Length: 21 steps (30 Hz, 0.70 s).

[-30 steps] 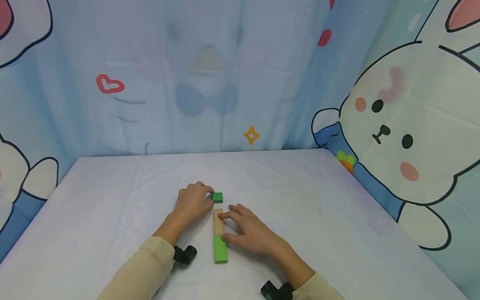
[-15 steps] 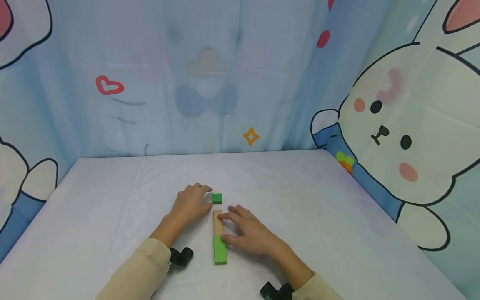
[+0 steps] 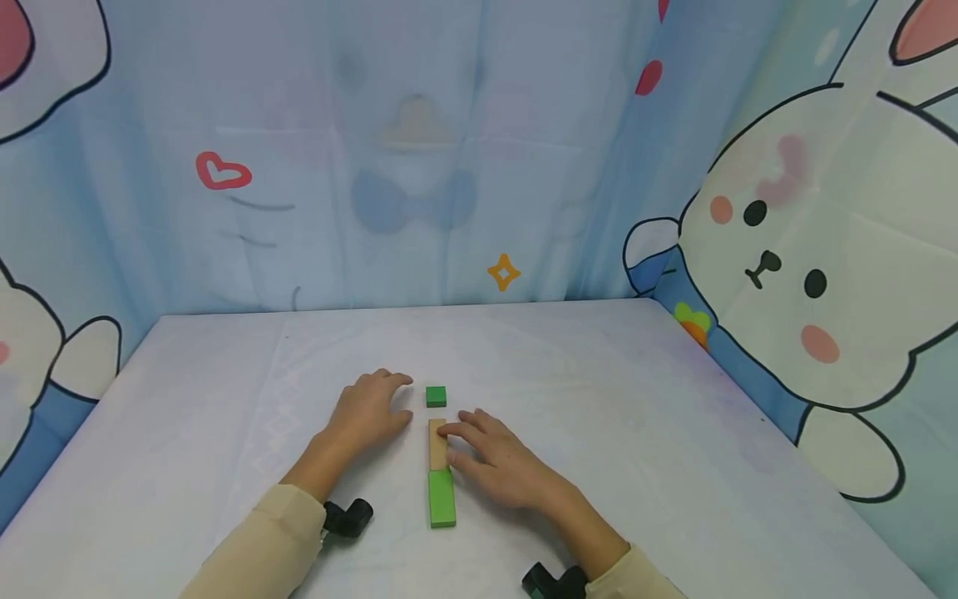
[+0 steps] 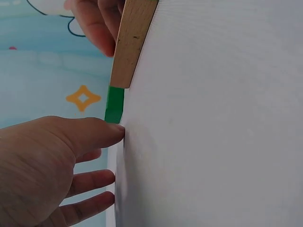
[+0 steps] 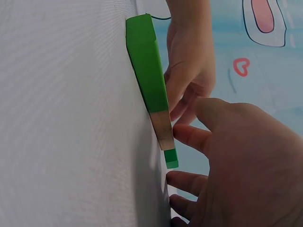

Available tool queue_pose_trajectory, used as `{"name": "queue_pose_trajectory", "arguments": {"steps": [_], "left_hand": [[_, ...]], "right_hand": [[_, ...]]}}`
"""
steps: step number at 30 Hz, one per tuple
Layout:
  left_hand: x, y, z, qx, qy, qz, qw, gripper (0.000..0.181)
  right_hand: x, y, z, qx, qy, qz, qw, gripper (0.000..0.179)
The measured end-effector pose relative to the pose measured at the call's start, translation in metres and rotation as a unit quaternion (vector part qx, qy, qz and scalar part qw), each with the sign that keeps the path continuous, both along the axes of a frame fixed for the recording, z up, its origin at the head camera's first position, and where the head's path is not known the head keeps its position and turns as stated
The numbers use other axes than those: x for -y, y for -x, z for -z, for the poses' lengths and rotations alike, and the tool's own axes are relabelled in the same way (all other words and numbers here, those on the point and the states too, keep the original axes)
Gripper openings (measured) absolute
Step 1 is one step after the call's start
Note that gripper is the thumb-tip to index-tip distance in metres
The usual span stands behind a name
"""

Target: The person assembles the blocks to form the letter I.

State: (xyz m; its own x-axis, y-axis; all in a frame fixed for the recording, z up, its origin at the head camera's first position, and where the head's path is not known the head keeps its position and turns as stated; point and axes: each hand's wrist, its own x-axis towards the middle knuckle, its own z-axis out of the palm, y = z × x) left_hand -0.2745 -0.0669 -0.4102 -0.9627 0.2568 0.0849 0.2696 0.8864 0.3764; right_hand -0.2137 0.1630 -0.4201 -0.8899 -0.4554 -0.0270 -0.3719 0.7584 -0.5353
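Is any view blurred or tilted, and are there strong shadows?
Head view: sharp, soft even light, only faint shadows under the hands; the small green block is clear. Both wrist views: turned sideways, the table standing upright, near fingers slightly soft.

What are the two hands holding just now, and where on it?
Nothing is gripped. The right hand rests straight fingertips on the far end of the tan wooden block; the left hand lies flat on the table, apart from the small green cube.

Nothing to read here: no lettering, labels or numbers on the blocks, the table cover or the cartoon backdrop.
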Motion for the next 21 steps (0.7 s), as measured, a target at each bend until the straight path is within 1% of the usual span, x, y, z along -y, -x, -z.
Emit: {"name": "queue_pose_trajectory", "arguments": {"steps": [3, 8, 15, 21], "left_hand": [[0.004, -0.001, 0.001, -0.008, 0.000, 0.002, 1.0000, 0.048], [0.009, -0.006, 0.004, -0.031, 0.002, 0.015, 0.9994, 0.042], [0.017, -0.014, 0.004, -0.055, 0.000, 0.002, 0.9985, 0.037], [0.021, -0.022, 0.001, -0.090, 0.001, 0.003, 0.9960, 0.039]], "right_hand": [[0.000, 0.001, 0.001, 0.001, 0.004, 0.003, 1.0000, 0.042], [-0.001, 0.001, 0.001, 0.001, 0.017, 0.003, 0.9998, 0.041], [0.002, 0.003, 0.001, -0.003, 0.033, 0.005, 0.9995, 0.045], [0.002, 0.003, -0.001, -0.013, 0.060, 0.011, 0.9981, 0.050]]}}
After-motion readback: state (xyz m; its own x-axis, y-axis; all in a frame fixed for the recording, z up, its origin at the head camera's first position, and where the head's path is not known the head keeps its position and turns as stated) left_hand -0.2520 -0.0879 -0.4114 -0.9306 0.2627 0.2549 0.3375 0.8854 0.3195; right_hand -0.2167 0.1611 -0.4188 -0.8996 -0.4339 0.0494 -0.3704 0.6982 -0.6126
